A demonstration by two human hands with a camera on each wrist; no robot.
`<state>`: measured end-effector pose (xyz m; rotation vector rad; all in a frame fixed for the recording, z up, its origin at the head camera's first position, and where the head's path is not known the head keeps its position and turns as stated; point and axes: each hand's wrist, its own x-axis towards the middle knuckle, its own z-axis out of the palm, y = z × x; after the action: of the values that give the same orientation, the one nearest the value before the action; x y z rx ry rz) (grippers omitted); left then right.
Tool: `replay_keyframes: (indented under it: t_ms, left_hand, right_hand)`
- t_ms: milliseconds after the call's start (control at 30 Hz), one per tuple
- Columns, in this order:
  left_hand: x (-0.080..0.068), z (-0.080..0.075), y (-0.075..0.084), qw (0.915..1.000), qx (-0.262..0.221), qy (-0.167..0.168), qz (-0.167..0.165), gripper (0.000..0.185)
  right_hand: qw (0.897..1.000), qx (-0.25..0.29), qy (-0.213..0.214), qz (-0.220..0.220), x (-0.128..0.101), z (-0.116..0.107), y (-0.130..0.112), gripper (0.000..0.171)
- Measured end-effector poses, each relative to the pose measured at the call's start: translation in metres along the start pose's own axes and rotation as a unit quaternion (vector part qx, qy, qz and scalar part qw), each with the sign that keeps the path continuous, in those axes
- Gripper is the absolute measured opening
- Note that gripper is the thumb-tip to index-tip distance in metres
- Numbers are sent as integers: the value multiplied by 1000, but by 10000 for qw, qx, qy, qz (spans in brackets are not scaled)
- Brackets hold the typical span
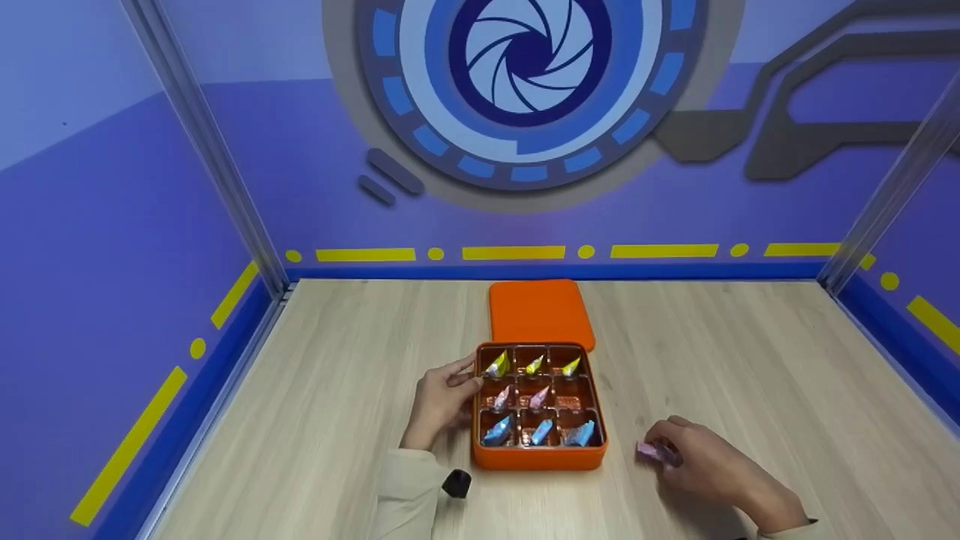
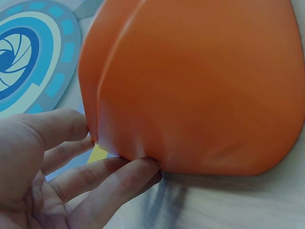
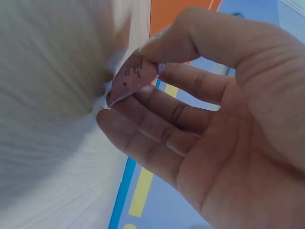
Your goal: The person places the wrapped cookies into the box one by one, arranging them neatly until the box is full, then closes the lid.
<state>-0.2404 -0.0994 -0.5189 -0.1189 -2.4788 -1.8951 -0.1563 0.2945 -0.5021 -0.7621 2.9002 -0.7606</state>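
Note:
An orange box (image 1: 538,459) with a clear divided insert stands on the table. My left hand (image 1: 441,397) holds its left side, thumb at the rim; in the left wrist view the fingers of that hand (image 2: 71,167) touch the box's orange outer wall (image 2: 200,95). Off to the right of the box, my right hand (image 1: 701,461) pinches a small pink wrapped packet (image 1: 651,451) low over the table. Dark print shows on this pink packet (image 3: 136,76) between thumb and fingers in the right wrist view.
Yellow packets (image 1: 534,365) lie in the box's back row, two pink ones (image 1: 539,397) in the middle row, blue ones (image 1: 541,431) in front. The middle-right compartment (image 1: 573,394) shows its bare bottom. Behind lies an orange lid (image 1: 538,311). Walls (image 1: 450,225) enclose the table.

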Motion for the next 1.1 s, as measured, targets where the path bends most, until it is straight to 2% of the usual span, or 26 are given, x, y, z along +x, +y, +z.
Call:
replay_keyframes:
  t_ms: [233,433,733,1100]
  left_hand:
    - [1,0,0,9998,-163,-35,-58,49]
    - [1,0,1,10000,-78,-10,-5,48]
    - [0,1,-1,10000,-73,-4,-57,48]
    - [1,1,-2,9997,-241,-13,-9,48]
  right_hand:
    - [9999,-57,65,115,4,-2,0,14]
    - [9997,112,177,92,7,-4,1,3]
    - [9981,271,538,86,10,-8,-2,1]
    - [9947,330,972,-80,25,-19,-10,18]
